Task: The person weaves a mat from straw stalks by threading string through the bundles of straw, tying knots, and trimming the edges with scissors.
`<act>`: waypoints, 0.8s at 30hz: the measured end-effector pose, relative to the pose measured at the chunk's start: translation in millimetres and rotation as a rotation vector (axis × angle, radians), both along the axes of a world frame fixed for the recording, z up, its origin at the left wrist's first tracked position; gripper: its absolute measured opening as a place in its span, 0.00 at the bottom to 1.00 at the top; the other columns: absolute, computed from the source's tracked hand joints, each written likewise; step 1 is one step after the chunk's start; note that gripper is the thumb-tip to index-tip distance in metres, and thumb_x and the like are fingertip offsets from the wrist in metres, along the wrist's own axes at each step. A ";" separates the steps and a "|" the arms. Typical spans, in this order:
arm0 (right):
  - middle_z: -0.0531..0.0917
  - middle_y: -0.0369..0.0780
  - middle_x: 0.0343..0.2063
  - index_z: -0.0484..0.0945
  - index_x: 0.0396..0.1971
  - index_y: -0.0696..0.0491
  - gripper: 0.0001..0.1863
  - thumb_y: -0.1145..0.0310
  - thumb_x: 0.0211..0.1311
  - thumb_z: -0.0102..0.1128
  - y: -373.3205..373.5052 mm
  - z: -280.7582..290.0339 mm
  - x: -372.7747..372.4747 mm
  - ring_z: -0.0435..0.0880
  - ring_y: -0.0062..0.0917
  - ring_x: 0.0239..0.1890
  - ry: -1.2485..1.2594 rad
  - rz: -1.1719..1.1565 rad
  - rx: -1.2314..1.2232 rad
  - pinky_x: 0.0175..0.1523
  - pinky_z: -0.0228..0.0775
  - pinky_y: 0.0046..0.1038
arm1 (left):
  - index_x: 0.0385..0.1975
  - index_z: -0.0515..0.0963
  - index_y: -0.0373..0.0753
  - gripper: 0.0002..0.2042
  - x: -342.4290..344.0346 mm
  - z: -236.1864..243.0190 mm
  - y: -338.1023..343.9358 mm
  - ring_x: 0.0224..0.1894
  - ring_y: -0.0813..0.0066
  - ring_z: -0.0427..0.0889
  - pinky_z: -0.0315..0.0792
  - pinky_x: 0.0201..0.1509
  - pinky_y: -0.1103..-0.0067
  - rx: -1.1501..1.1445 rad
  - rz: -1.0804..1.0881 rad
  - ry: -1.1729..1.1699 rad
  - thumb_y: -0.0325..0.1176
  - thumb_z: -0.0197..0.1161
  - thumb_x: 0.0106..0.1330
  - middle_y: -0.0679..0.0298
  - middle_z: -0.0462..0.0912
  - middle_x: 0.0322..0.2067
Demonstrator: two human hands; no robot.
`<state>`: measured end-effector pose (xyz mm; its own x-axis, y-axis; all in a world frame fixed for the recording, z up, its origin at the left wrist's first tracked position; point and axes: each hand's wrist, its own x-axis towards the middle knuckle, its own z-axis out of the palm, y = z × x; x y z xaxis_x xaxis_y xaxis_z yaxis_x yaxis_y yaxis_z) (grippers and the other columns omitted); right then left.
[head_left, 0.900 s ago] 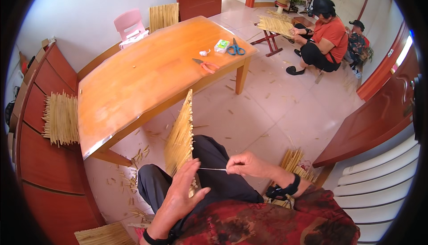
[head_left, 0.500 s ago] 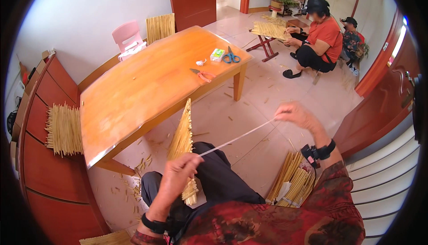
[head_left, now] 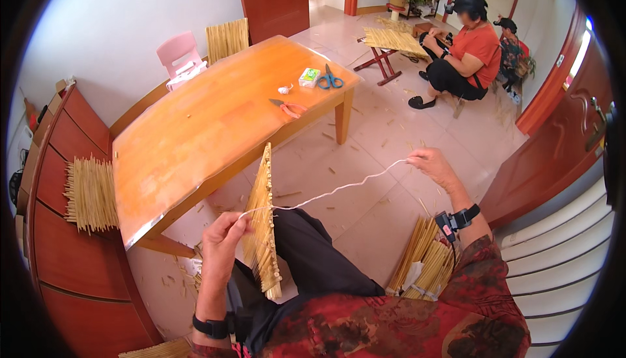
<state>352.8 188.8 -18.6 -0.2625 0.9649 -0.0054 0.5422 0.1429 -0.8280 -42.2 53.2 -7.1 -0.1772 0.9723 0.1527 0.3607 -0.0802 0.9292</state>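
The stalk panel [head_left: 263, 235] stands on edge at the near side, between the person's legs, its row of cut ends facing right. It looks light and stiff along the stalks, with thin pieces that could snap or slip if pulled singly — best held flat across several at once. The white cord [head_left: 326, 195] seems soft, limp and nearly weightless, so a pinch near each end suits it. The left hand [head_left: 223, 244] pinches it between thumb and finger, just left of the panel; the right hand [head_left: 433, 165] is closed on its other end, farther off to the right, with a wavy, slack run between.

Whether the cord passes through or around the panel is hard to tell — likewise whether the left hand touches the stalks. The fingers cover both cord ends. The panel's left face is seen at a slant, and another mat [head_left: 156, 349] at near left is cut off by the lower edge.
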 end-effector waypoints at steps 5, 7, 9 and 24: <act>0.77 0.32 0.21 0.78 0.27 0.57 0.05 0.71 0.54 0.56 -35.0 19.3 -67.3 0.71 0.12 0.25 0.108 0.342 0.004 0.31 0.63 0.16 | 0.50 0.65 0.32 0.21 37.6 38.7 0.3 0.51 0.60 0.69 0.65 0.53 0.74 0.227 0.008 0.475 0.23 0.57 0.55 0.53 0.68 0.50; 0.77 0.33 0.21 0.77 0.27 0.58 0.06 0.70 0.55 0.55 -49.5 19.6 -78.1 0.71 0.13 0.25 0.130 0.389 0.030 0.32 0.63 0.17 | 0.50 0.66 0.33 0.19 61.5 39.3 3.8 0.49 0.65 0.71 0.67 0.47 0.77 0.104 -0.169 0.141 0.24 0.55 0.57 0.55 0.67 0.52; 0.77 0.35 0.21 0.76 0.28 0.58 0.07 0.70 0.55 0.55 -60.2 20.0 -87.4 0.71 0.14 0.25 0.158 0.451 0.053 0.32 0.64 0.17 | 0.50 0.66 0.33 0.18 86.0 24.9 7.6 0.46 0.71 0.72 0.70 0.41 0.80 -0.027 -0.328 -0.188 0.24 0.53 0.59 0.56 0.66 0.53; 0.73 0.29 0.19 0.78 0.28 0.55 0.05 0.70 0.55 0.56 -46.7 -12.6 -49.7 0.66 0.09 0.21 0.365 0.161 -0.248 0.25 0.58 0.13 | 0.27 0.74 0.34 0.08 41.6 18.6 12.9 0.12 0.88 0.59 0.55 0.16 0.88 -0.008 -0.098 -0.639 0.33 0.53 0.62 0.74 0.64 0.11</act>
<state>303.0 142.1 -31.1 -0.4359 0.8932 -0.1102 0.1968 -0.0248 -0.9801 -0.6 66.1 11.5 -0.1407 0.9893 0.0390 -0.2724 -0.0765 0.9591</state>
